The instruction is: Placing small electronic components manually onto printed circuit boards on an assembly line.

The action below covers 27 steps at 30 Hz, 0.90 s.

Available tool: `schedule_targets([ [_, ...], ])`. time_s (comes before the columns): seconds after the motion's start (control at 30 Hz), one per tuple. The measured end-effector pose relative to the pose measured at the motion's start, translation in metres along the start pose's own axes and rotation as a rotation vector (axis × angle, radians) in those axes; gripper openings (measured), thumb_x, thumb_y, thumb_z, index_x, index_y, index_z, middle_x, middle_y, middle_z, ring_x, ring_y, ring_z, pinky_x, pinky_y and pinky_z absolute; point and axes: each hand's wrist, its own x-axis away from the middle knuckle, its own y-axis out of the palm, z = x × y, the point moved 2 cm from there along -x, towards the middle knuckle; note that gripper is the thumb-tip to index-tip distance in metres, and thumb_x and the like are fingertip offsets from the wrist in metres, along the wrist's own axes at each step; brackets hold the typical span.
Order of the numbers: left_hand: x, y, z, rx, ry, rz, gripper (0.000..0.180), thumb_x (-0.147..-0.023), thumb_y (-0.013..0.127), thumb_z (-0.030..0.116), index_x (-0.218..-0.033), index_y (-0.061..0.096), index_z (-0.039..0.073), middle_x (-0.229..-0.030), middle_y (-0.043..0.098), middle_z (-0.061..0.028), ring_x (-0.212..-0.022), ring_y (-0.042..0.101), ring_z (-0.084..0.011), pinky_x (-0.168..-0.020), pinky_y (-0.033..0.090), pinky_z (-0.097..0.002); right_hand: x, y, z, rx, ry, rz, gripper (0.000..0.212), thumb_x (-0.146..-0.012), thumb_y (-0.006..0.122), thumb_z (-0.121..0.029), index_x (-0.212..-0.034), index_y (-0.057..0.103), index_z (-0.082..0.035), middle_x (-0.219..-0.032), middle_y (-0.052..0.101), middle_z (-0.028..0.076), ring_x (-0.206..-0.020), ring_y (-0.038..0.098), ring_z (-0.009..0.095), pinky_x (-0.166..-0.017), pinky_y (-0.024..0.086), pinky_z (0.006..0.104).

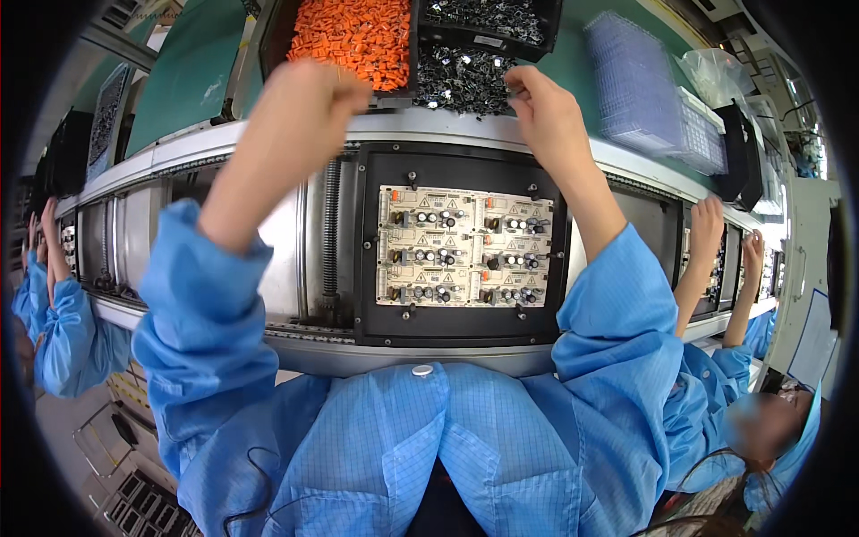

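My left hand (313,103) is closed, its fingertips bunched over the near edge of a bin of small orange components (353,40). Slight blur hides whatever they may hold. To the right, my right hand (548,107) pinches thumb and forefinger together beside a heap of small black components with wire leads (461,82); I cannot make out anything in the pinch. Between my forearms lies a cream circuit board panel (465,246) of several repeated sections, carrying round capacitors and a few orange parts. It sits in a black carrier frame (447,327).
A second black bin (488,22) of dark components stands behind the heap. Stacked clear plastic trays (631,85) are at the right on the green bench. The conveyor rail (206,139) runs across. Co-workers' hands (707,228) work at the right, others (52,242) at the left.
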Motion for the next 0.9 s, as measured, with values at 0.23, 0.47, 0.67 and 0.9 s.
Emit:
schedule_targets([
  [0.23,0.094,0.038,0.043,0.176,-0.185,-0.095,0.012,-0.082,0.064,-0.002,-0.094,0.061,-0.001,-0.083,0.063,-0.0193,-0.079,0.061,-0.0377,-0.07,0.051,-0.0421,-0.01,0.006,0.004,-0.081,0.001,-0.008,0.023,-0.084,0.066,0.004,-0.106,0.064,-0.003,-0.096,0.07,0.013,-0.083,0.07,0.023,-0.074,0.056,0.0314],
  [0.47,0.101,0.052,0.051,-0.007,-0.059,-0.156,0.014,-0.081,0.069,-0.001,-0.095,0.067,-0.001,-0.087,0.065,-0.0142,-0.083,0.063,-0.031,-0.073,0.052,-0.0371,-0.003,-0.01,0.011,-0.13,0.015,0.052,0.018,-0.086,0.065,0.003,-0.103,0.068,-0.001,-0.101,0.068,0.012,-0.084,0.068,0.022,-0.075,0.055,0.03],
  [0.67,0.098,0.055,0.055,-0.098,0.008,-0.226,0.012,-0.08,0.069,-0.001,-0.092,0.067,-0.002,-0.089,0.064,-0.0145,-0.089,0.06,-0.0323,-0.077,0.051,-0.0394,0.014,-0.042,-0.015,-0.208,0.035,0.105,0.016,-0.087,0.064,0.003,-0.101,0.07,0.0,-0.101,0.066,0.009,-0.086,0.066,0.019,-0.076,0.053,0.028],
  [0.9,0.088,0.057,0.056,-0.18,0.131,-0.334,0.011,-0.081,0.068,0.0,-0.091,0.066,-0.002,-0.088,0.064,-0.015,-0.09,0.059,-0.0332,-0.077,0.05,-0.0394,0.039,-0.072,-0.042,-0.264,-0.026,0.11,0.018,-0.085,0.064,0.006,-0.102,0.07,-0.001,-0.099,0.065,0.009,-0.086,0.065,0.017,-0.075,0.052,0.0282],
])
